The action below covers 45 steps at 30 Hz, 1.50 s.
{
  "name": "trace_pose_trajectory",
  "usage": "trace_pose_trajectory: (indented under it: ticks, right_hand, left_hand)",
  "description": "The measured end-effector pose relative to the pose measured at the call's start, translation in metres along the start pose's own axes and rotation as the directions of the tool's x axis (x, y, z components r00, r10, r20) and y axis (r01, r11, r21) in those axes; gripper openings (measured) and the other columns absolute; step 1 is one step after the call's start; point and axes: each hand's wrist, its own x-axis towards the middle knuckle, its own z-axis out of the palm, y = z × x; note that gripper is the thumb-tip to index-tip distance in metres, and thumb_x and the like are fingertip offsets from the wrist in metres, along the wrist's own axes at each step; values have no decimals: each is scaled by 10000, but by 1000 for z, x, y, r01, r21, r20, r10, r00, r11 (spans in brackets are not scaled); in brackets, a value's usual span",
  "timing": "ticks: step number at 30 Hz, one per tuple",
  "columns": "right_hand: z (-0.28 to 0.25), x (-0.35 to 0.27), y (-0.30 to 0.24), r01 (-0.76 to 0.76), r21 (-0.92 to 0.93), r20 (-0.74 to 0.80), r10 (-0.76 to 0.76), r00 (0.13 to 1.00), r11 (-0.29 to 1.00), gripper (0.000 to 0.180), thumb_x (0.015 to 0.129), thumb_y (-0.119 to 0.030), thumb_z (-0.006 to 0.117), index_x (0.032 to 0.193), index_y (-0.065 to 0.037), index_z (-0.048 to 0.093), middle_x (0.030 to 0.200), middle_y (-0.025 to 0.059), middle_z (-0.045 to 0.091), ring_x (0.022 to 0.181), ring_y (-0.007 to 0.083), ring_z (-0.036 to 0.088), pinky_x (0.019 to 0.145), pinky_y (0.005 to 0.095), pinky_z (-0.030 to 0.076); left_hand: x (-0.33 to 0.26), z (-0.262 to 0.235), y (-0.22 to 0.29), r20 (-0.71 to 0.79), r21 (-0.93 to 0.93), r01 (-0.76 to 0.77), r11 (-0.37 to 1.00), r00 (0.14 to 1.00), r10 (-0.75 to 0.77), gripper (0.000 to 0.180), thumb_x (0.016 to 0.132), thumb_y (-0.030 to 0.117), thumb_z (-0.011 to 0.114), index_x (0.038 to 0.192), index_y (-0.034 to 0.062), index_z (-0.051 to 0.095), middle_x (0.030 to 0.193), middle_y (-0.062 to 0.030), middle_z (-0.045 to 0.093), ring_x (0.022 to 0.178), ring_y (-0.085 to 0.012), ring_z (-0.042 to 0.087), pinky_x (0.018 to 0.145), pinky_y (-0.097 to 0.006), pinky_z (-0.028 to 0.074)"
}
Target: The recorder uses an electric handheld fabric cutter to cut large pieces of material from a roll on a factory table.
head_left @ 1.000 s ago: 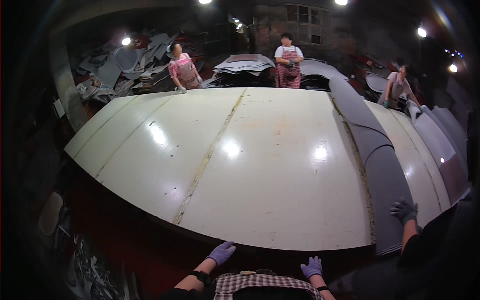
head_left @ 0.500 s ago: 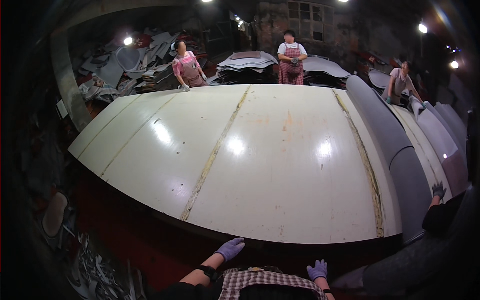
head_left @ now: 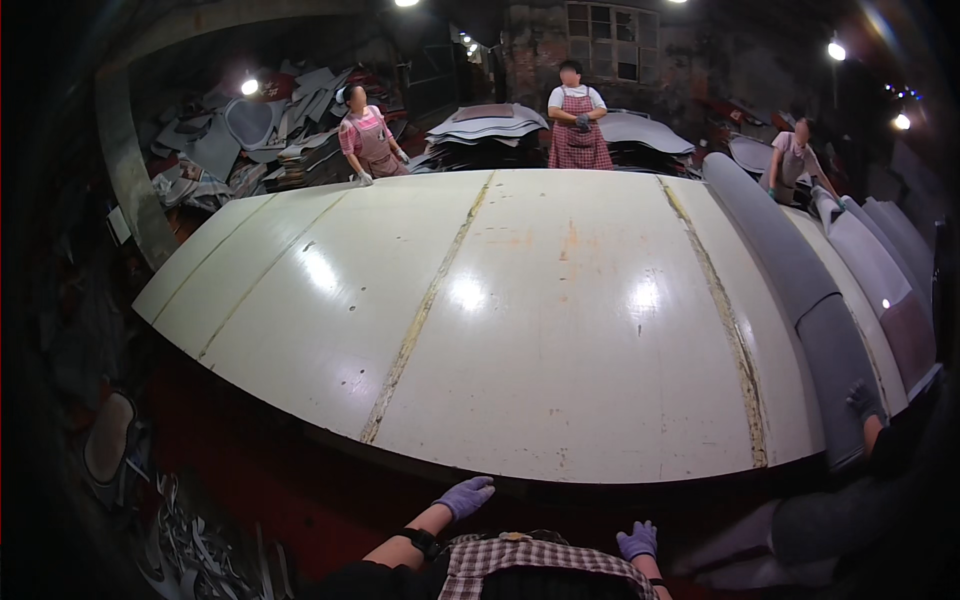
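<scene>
My left hand [head_left: 467, 496], in a purple glove, lies at the near edge of a large cream table [head_left: 600, 390]. Its fingers are stretched out and hold nothing. Lower and further right, my right hand [head_left: 638, 540] wears a matching purple glove. Its fingers are apart, with nothing in them, just short of the table edge. On the table's right side lies a long roll of grey sheet material [head_left: 775, 235]. Another person's dark-gloved hand [head_left: 865, 402] rests against the near end of that roll.
Three people stand beyond the table: one at the left [head_left: 368, 135], one in the middle [head_left: 580, 120], one at the far right [head_left: 793, 160]. Stacked sheets [head_left: 487, 125] rise behind. Grey sheets [head_left: 885, 250] cover the right end. Cut strips [head_left: 195, 535] heap at lower left.
The grey roll's near part has shifted right, baring more of the tabletop. The nearby person's dark-gloved hand has come onto the roll. My hands have barely moved.
</scene>
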Motion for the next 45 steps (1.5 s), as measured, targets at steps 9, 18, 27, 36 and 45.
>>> trace_pose_trajectory:
  ticks: [9,18,27,36,45]
  right_hand:
    - [0,7,6,-21,-27,34,22,999,999,667,787,-432,572,1313,-49,424,1436,212,255,1342,352,214,1098,382,211]
    - [-6,17,8,-27,-33,63,29,998,999,676,789,-445,564,1320,-51,419,1443,205,242,1348,340,202,1103,376,197]
    - [-10,31,7,13,-69,40,-10,999,998,654,781,-431,575,1301,-58,439,1427,203,279,1331,361,238,1095,383,228]
    - [-11,43,12,32,-94,23,-30,999,995,653,782,-436,569,1301,-59,441,1429,193,281,1330,360,237,1092,385,233]
    - [-16,30,7,16,-127,17,-14,1000,992,617,784,-467,540,1260,-78,483,1403,170,326,1288,343,307,1054,413,294]
  left_hand:
    - [3,2,12,31,24,23,999,999,-24,500,894,377,484,1256,32,478,1260,-172,513,1187,-290,473,996,-330,361]
    - [12,7,14,58,31,40,999,997,-42,502,894,378,481,1255,29,477,1273,-170,503,1204,-284,459,1007,-324,350]
    - [21,13,7,64,74,48,996,997,-53,521,894,395,469,1268,32,463,1296,-166,483,1220,-283,440,1017,-324,338]
    - [23,14,7,57,86,86,993,994,-91,522,890,382,473,1269,24,460,1289,-171,488,1211,-287,450,1012,-330,344]
    - [32,18,-22,14,68,131,989,991,-132,454,856,329,517,1200,32,532,1204,-167,555,1142,-277,513,967,-326,390]
